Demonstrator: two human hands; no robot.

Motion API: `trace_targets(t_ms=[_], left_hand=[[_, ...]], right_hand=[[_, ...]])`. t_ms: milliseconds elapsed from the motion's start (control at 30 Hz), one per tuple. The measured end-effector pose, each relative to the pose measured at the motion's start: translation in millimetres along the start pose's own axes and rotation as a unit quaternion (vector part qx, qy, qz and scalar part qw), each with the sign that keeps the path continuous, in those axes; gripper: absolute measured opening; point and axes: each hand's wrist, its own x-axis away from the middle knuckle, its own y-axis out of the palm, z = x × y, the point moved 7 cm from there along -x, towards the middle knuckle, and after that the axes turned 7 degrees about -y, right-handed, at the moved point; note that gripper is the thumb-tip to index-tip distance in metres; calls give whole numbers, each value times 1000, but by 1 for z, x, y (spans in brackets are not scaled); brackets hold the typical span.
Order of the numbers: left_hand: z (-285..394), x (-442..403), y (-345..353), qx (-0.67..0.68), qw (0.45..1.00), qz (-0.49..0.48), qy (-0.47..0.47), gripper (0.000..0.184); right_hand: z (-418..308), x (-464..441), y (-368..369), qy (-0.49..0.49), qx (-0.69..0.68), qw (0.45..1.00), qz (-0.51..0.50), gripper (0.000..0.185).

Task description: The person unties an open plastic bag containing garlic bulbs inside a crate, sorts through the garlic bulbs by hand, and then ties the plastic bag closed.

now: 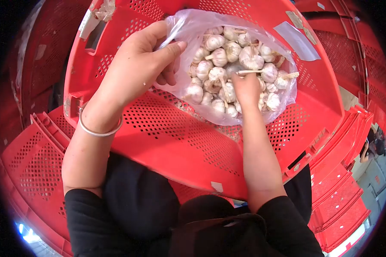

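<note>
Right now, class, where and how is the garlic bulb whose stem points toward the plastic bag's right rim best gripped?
Probably pinch its stem from above, coming from the right: the stem juts out that way, while another bulb crowds the garlic bulb on its left.

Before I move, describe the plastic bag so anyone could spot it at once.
Find the central red crate. Inside, the left hand holds the plastic bag by its rim. It is translucent and full of garlic bulbs, unlike the perforated crate.

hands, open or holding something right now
Left hand: closed on the edge of the plastic bag.
Right hand: among garlic bulbs; grip cannot be told.
</note>
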Motion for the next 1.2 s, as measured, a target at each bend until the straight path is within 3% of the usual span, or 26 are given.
trace_targets(t_ms=[133,200,267,300,367,400,467,567,667,733,767,833,933,967,1000,1067,1133,1167,1200], left_hand=[[3,-5,11,13,1000,-3,13,19],[1,-6,14,17,1000,1,15,18],[1,-5,13,45,999,1,13,17],[2,-3,13,49,999,-6,-2,17],[-2,-4,9,49,999,-7,-6,17],[-5,-4,7,51,999,-6,-10,18],[-10,-4,3,52,999,-9,-5,18],[-15,-6,0,43,999,-16,8,20],[-13,-5,5,37,999,-27,15,21],[-10,-5,9,36,999,-32,14,21],[-9,-5,12,34,999,-33,10,19],[-6,-7,20,31,999,-42,7,18],[0,-9,29,39,998,-51,9,18],[1,-9,32,37,998,-56,11,18],[2,-9,34,37,997,-64,9,18],[3,-7,36,59,996,-64,18,17],[3,-5,34,64,995,-71,15,17],[1,-5,33,76,994,-74,11,17],[-7,-7,27,59,996,-69,7,19]], right_hand=[[-48,9,13,-8,96,992,-86,41],[-81,21,36,-152,12,981,-123,42],[-106,40,47,-245,-33,944,-220,43],[-108,45,42,-220,-66,947,-223,37],[-100,48,14,-217,-146,960,-98,31],[-81,44,0,-236,-142,961,13,27],[-56,38,-47,-269,-39,948,168,28],[-11,13,-79,-188,86,956,208,34],[8,-14,-59,-135,225,949,174,55],[-3,-14,-50,-58,237,959,145,59],[-3,-18,-43,-121,233,949,176,62],[-29,-11,-39,-129,237,950,157,62],[-71,-4,-22,-244,200,940,132,60],[-81,-2,0,-268,104,955,79,53],[-100,6,15,-266,96,956,76,48],[-119,33,41,-379,104,905,160,46],[-115,45,84,-338,1,936,-99,50],[-113,52,82,-279,-220,926,-128,44],[-109,63,75,-278,-217,927,-132,44]])
